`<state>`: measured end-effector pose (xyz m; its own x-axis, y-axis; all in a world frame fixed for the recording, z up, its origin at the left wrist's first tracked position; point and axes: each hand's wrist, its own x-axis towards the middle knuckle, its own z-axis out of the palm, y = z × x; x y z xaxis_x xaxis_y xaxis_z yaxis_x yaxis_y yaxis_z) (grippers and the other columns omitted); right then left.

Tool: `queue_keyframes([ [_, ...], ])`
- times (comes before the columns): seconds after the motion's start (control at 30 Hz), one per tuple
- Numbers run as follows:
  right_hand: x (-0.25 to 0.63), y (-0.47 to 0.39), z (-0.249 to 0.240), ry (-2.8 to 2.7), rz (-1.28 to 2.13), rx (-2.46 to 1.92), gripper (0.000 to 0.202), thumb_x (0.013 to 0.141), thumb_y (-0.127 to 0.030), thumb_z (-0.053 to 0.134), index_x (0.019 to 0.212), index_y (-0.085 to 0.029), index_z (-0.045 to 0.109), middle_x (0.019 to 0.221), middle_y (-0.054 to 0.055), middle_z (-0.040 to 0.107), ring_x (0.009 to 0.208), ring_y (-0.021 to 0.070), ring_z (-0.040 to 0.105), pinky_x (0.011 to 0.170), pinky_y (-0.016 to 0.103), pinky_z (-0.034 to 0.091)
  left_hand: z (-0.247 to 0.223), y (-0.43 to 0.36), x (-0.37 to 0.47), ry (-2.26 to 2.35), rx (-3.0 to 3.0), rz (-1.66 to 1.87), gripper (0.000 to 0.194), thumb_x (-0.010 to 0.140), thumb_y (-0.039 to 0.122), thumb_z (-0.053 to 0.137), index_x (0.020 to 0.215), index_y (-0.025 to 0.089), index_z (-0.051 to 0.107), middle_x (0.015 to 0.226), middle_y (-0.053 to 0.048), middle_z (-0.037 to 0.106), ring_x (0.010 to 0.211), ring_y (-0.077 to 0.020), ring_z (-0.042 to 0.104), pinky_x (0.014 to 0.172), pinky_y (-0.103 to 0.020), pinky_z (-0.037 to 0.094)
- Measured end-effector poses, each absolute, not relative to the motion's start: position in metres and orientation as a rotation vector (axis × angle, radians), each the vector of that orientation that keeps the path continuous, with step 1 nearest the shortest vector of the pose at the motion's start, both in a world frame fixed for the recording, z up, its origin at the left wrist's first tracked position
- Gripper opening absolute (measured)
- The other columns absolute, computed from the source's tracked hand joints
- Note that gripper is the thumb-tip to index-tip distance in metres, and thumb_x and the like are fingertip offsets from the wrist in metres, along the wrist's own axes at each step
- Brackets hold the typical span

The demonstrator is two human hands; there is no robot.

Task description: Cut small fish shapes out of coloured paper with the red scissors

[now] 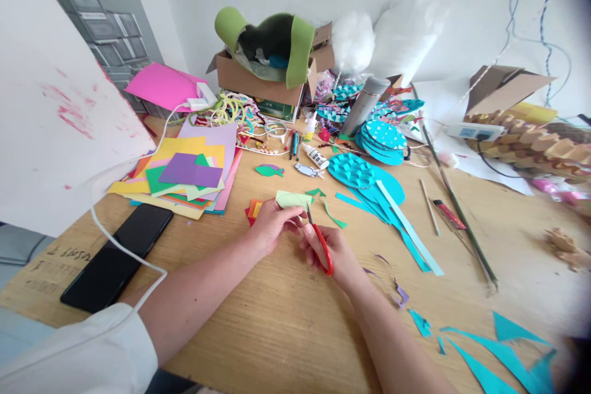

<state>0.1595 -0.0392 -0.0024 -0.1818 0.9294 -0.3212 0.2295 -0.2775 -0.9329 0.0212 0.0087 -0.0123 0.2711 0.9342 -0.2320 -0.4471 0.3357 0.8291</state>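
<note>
My left hand (pixel 271 221) pinches a small piece of pale green paper (pixel 289 198) with faint drawn lines on it. In my right hand (pixel 339 255) is a pair of scissors with red handles (pixel 327 252); its blades meet the paper's right edge. Whether the blades are apart is too small to tell. Green paper scraps (pixel 335 217) lie just right of the paper. Red and orange paper pieces (pixel 253 210) rest partly hidden beside my left hand. Beyond my hands lie a green and purple paper fish (pixel 270 170) and a pale fish cutout (pixel 308 170).
A stack of coloured paper (pixel 184 169) and a black phone (pixel 117 255) lie left, crossed by a white cable. Blue paper discs and strips (pixel 364 181) lie right of centre, with a stick (pixel 455 215) beyond. A cap-topped box (pixel 258 74) and grey flask (pixel 364 104) stand behind.
</note>
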Motion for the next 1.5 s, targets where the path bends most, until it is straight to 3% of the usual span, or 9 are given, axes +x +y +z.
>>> queue_keyframes([
  [1.5, 0.1592, -0.0391, -0.0001, -1.368, 1.523, -1.509, 0.061, 0.075, -0.076, 0.052, 0.064, -0.017, 0.056, 0.044, -0.001, 0.054, 0.034, 0.0087, 0.046, 0.037, 0.02, 0.032, -0.0068, 0.0096, 0.0201, 0.892, 0.81, 1.062, 0.018, 0.059, 0.027, 0.075, 0.063, 0.012, 0.065, 0.056, -0.002, 0.062, 0.05, -0.0107, 0.055, 0.049, -0.022, 0.043],
])
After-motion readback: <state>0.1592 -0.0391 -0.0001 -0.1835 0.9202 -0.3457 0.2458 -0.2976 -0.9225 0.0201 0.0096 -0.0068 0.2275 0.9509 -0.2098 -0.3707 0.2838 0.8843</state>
